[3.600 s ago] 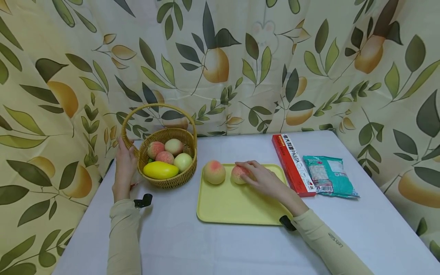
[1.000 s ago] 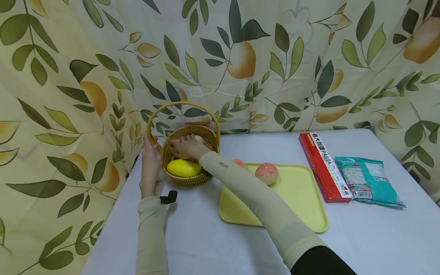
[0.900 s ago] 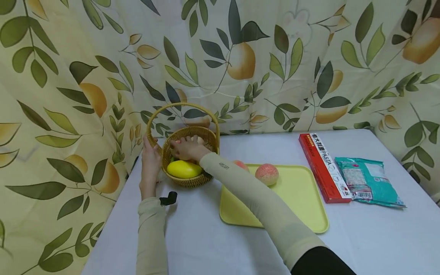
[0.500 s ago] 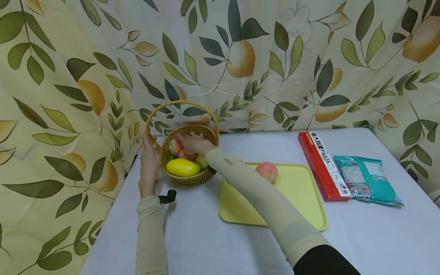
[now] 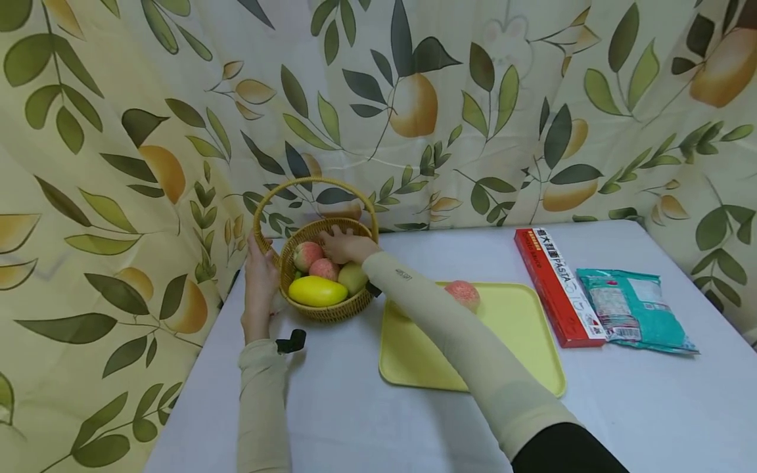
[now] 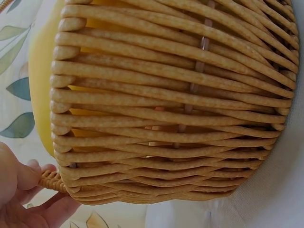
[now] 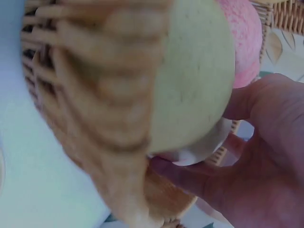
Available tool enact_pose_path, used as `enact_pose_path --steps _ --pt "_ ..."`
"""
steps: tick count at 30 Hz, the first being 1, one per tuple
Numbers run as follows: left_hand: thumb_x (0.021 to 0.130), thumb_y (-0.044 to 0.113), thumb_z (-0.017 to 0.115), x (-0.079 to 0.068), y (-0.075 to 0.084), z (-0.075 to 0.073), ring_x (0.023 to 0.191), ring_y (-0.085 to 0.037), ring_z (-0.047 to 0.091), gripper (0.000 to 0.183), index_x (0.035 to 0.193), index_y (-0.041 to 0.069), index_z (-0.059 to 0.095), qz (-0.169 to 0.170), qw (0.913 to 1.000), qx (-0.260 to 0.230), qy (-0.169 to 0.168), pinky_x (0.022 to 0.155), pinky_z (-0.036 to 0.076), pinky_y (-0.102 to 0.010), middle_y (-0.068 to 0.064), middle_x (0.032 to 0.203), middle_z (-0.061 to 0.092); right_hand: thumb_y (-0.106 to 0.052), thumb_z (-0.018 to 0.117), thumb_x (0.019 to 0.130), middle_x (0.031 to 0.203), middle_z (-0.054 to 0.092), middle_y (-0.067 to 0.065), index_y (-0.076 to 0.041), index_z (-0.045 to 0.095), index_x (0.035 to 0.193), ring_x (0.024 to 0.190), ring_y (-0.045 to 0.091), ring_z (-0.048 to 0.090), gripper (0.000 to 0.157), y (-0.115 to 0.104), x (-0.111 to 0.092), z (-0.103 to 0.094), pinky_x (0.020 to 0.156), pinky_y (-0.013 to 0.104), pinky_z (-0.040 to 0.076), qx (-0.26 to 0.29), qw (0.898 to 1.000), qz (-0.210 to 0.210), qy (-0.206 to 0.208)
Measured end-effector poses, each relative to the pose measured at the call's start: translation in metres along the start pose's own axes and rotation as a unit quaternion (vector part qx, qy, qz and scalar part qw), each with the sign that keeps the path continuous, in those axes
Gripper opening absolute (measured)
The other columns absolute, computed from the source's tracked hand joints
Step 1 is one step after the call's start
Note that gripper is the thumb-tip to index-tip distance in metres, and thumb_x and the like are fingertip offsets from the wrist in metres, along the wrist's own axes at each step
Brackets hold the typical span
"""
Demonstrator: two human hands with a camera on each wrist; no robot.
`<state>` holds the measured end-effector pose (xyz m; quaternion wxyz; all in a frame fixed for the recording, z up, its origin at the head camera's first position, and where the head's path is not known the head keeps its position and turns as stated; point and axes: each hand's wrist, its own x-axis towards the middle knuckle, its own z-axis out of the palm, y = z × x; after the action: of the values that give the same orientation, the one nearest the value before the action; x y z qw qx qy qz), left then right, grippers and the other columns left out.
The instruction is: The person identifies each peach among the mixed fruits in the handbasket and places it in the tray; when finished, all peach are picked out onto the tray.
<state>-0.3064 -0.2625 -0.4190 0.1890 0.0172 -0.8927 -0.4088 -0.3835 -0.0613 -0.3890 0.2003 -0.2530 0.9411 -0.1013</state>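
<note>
A wicker basket (image 5: 322, 315) of fruit stands at the left back. My left hand (image 5: 259, 282) grips the left base of its handle (image 6: 52, 181). Inside lie a long yellow fruit (image 5: 318, 292), a round pale green fruit (image 5: 353, 278) and two pink peaches, one farther left (image 5: 307, 256) and one nearer the middle (image 5: 324, 269). My right hand (image 5: 347, 248) reaches into the back right of the basket. In the right wrist view, its thumb and fingers hold a pale fruit (image 7: 206, 148) behind the green one, which partly hides it.
A yellow tray (image 5: 508, 355) lies right of the basket with a pink peach (image 5: 464, 295) on it, partly behind my right sleeve (image 5: 437, 322). Farther right are a red pasta box (image 5: 558, 289) and a teal packet (image 5: 635, 312). A patterned curtain (image 5: 449, 164) hangs behind.
My right hand has left the peach on the tray for the basket, then shifted right within it, uncovering the two pink peaches. My left hand keeps its hold on the handle. The head view has turned left.
</note>
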Motion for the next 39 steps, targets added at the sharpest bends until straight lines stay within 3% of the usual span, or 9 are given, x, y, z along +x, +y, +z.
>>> enact_pose_path --steps 6,9,12,15,19,22,25,32,39 --pt "0.108 0.004 0.04 -0.004 0.001 0.002 0.132 -0.049 0.053 0.06 0.161 0.014 0.013 0.002 1.0 0.007 0.006 0.11 0.046 -0.062 -0.027 0.147 0.048 -0.03 0.032 0.11 0.173 -0.001 0.021 -0.024 0.005 0.167 0.162 0.039 0.002 0.063 0.012 -0.008 -0.006 0.13 0.057 0.014 -0.012 0.998 0.034 -0.051" --pt "0.109 0.005 0.039 -0.005 0.0 0.0 0.131 -0.049 0.053 0.06 0.162 0.015 0.011 0.002 0.9999 0.011 0.007 0.11 0.046 -0.062 -0.027 0.147 0.048 -0.03 0.035 0.109 0.174 -0.004 0.018 -0.024 0.0 0.167 0.162 0.039 -0.001 0.068 0.014 -0.009 -0.006 0.131 0.056 0.011 -0.003 0.998 0.041 -0.052" --pt "0.109 0.005 0.038 -0.008 -0.003 0.003 0.132 -0.047 0.054 0.06 0.162 0.017 0.011 -0.002 1.0 0.008 0.001 0.109 0.047 -0.061 -0.024 0.148 0.049 -0.027 0.043 0.109 0.174 0.0 0.019 -0.022 0.001 0.167 0.161 0.042 0.005 0.072 0.017 -0.013 0.001 0.13 0.058 0.017 -0.005 1.0 0.022 -0.017" --pt "0.109 0.005 0.038 -0.012 -0.005 0.005 0.131 -0.046 0.055 0.061 0.161 0.02 0.01 -0.008 0.9999 0.006 -0.003 0.108 0.048 -0.061 -0.021 0.149 0.05 -0.024 0.054 0.106 0.167 0.019 0.023 -0.016 0.011 0.163 0.154 0.045 0.024 0.072 0.018 -0.019 0.009 0.124 0.056 0.032 -0.037 0.998 -0.021 0.047" --pt "0.109 0.005 0.037 -0.013 -0.005 0.005 0.129 -0.047 0.056 0.061 0.161 0.021 0.009 -0.009 0.9999 0.007 -0.011 0.108 0.048 -0.062 -0.022 0.149 0.049 -0.027 0.066 0.099 0.149 0.041 0.021 -0.011 0.027 0.152 0.136 0.042 0.044 0.068 0.02 -0.032 0.015 0.109 0.051 0.049 -0.102 0.983 -0.069 0.137" --pt "0.109 0.005 0.037 -0.009 -0.001 0.002 0.128 -0.047 0.055 0.061 0.161 0.021 0.009 -0.006 0.9999 0.009 -0.009 0.108 0.048 -0.062 -0.023 0.149 0.047 -0.031 0.071 0.096 0.147 0.045 0.018 -0.01 0.033 0.149 0.136 0.039 0.045 0.069 0.022 -0.047 0.01 0.111 0.051 0.048 -0.126 0.971 -0.097 0.176" --pt "0.11 0.007 0.037 -0.001 0.003 -0.001 0.13 -0.047 0.054 0.062 0.162 0.023 0.008 0.003 1.0 0.007 -0.003 0.11 0.046 -0.061 -0.024 0.15 0.046 -0.035 0.072 0.093 0.148 0.047 0.016 -0.009 0.036 0.148 0.139 0.036 0.045 0.07 0.025 -0.064 0.001 0.119 0.049 0.04 -0.133 0.962 -0.123 0.206" --pt "0.11 0.008 0.036 0.003 0.006 -0.004 0.132 -0.048 0.053 0.061 0.162 0.021 0.008 0.001 1.0 0.003 -0.007 0.112 0.045 -0.061 -0.025 0.15 0.045 -0.036 0.072 0.088 0.144 0.051 0.015 -0.01 0.044 0.142 0.132 0.035 0.048 0.066 0.04 -0.112 0.006 0.105 0.05 0.046 -0.102 0.946 -0.162 0.263" --pt "0.11 0.008 0.037 -0.001 0.002 -0.002 0.133 -0.047 0.052 0.062 0.162 0.021 0.007 -0.005 1.0 0.001 -0.007 0.113 0.045 -0.06 -0.024 0.151 0.046 -0.026 0.073 0.084 0.144 0.049 0.014 -0.009 0.047 0.14 0.131 0.034 0.041 0.064 0.07 -0.17 0.015 0.103 0.048 0.045 -0.001 0.945 -0.171 0.28"
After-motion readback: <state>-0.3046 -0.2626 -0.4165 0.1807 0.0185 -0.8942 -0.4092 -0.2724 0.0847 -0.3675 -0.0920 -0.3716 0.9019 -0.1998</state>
